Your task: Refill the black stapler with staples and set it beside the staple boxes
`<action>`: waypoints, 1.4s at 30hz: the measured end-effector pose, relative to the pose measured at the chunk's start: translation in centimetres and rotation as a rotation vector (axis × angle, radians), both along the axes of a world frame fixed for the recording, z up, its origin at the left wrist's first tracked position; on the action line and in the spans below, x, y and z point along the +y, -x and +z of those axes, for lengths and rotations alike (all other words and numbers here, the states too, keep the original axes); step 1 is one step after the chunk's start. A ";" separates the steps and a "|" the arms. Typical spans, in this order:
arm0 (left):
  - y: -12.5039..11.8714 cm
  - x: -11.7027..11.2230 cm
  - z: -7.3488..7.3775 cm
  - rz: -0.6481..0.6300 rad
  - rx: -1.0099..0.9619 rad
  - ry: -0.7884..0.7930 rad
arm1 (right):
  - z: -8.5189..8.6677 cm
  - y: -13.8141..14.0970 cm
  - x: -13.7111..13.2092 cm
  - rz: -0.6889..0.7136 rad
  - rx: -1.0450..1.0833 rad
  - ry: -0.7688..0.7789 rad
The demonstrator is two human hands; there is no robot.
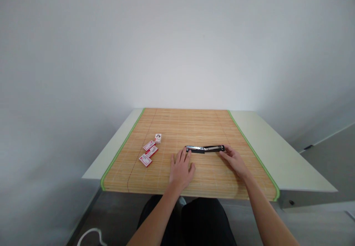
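The wall [177, 53] rises beyond both hands, past the far edge of the white table [280, 157]. Under the hands lies the mat [180, 124], slatted and edged in green along its two sides. Dark-clad legs [205, 220] show below the hands, at the mat's near edge.

The left hand [181, 168] is palm down on the mat, fingers extended and a little spread, thumb held well out; its fingertips touch one end of the stapler without closing round it. The right hand [234, 159] pinches the other end, thumb on the near side and fingers on the far side — a narrow grip.

The stapler [204, 149] lies between the two hands, folded out almost straight, its bright metal part mostly toward the left hand. Left of that hand, well apart from it, are three red-and-white boxes [151, 151] close together, and just beyond them a white box [158, 138].
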State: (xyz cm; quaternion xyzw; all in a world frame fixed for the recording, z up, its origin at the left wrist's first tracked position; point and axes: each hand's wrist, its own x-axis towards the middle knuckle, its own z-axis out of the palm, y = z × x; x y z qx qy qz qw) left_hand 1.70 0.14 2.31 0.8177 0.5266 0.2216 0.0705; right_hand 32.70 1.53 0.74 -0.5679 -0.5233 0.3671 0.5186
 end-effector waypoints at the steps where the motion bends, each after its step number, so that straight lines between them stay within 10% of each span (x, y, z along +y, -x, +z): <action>1: 0.0 0.0 0.0 0.001 0.006 -0.001 | -0.1 0.0 -0.1 -0.020 -0.009 0.004; 8: 0.2 0.0 0.1 0.001 0.018 -0.015 | -2.3 3.9 -3.9 -0.399 -0.181 -0.043; 16: 0.8 0.2 -0.6 0.003 -0.077 -0.050 | -0.3 9.7 -6.9 -0.371 -0.836 -0.061; 27: 14.6 3.3 1.5 0.701 -0.010 -0.106 | 0.0 9.9 -6.9 -0.379 -0.841 -0.066; 35: 13.4 2.7 2.2 0.492 -0.037 -0.121 | 0.1 9.9 -7.0 -0.389 -0.848 -0.046; 42: 5.4 0.3 1.8 -0.176 -0.187 0.086 | 0.1 10.0 -6.9 -0.382 -0.857 -0.050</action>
